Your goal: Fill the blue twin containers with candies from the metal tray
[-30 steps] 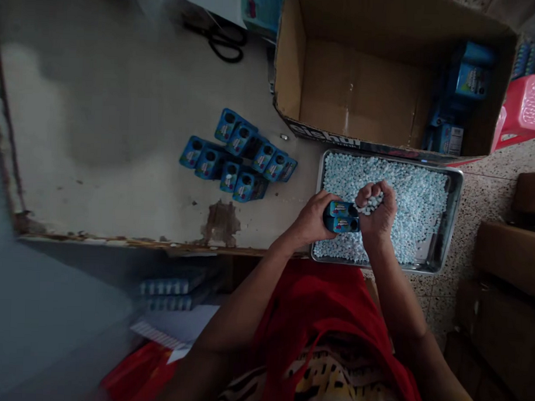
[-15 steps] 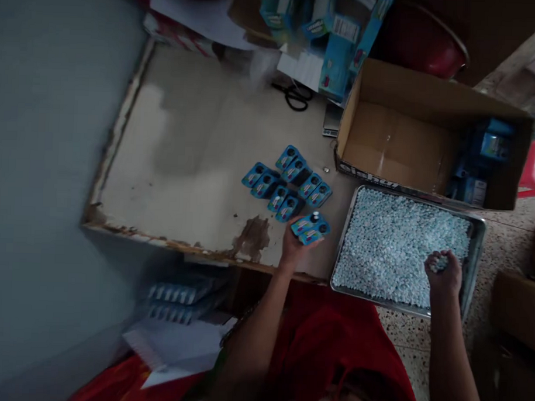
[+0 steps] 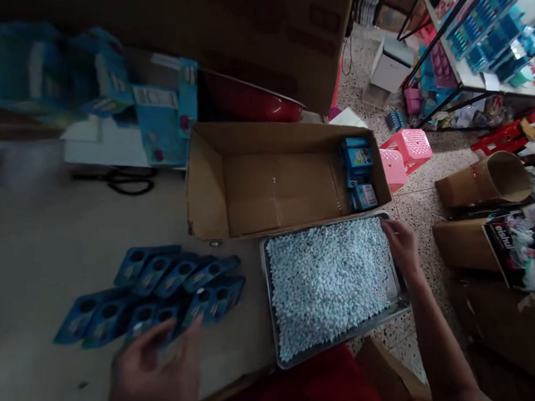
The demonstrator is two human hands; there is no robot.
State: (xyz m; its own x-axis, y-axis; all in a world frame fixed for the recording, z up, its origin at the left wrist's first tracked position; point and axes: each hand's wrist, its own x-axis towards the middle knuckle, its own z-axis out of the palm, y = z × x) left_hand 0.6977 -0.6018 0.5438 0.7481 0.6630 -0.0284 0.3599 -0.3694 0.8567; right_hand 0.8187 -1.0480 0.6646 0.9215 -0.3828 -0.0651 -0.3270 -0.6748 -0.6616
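- Blue boxes point(image 3: 148, 283) stand grouped on the table point(image 3: 240, 340); the pair of boxes point(image 3: 209, 306) nearest the tray, which the left hand point(image 3: 156, 366) held half a second ago, now stands with them.
- Left hand: thumb and fingers parted, just in front of the boxes, no object visible between them. The pair therefore appears to be released, leaving this hand free.
- Right hand point(image 3: 401, 246): shifted to the far right corner of the metal tray point(image 3: 393, 285), fingers curled. Pellets showed in this fist a moment ago; whether any remain, and so whether the hand is loaded, cannot be told.
- Pale pellets point(image 3: 326, 284): heaped across most of the tray, with a strip of bare metal at the right.
- Field of view: swung so that more of the floor shows at the right; the cardboard carton point(image 3: 206, 186) lies beyond the tray, with more small boxes point(image 3: 359, 160) at its right end.
- Obscured: the left hand is blurred, its wrist cut off by the lower edge, and it covers part of the front boxes. Contact with them is uncertain. Box lettering is illegible; scissors point(image 3: 132, 181) are smeared by motion.
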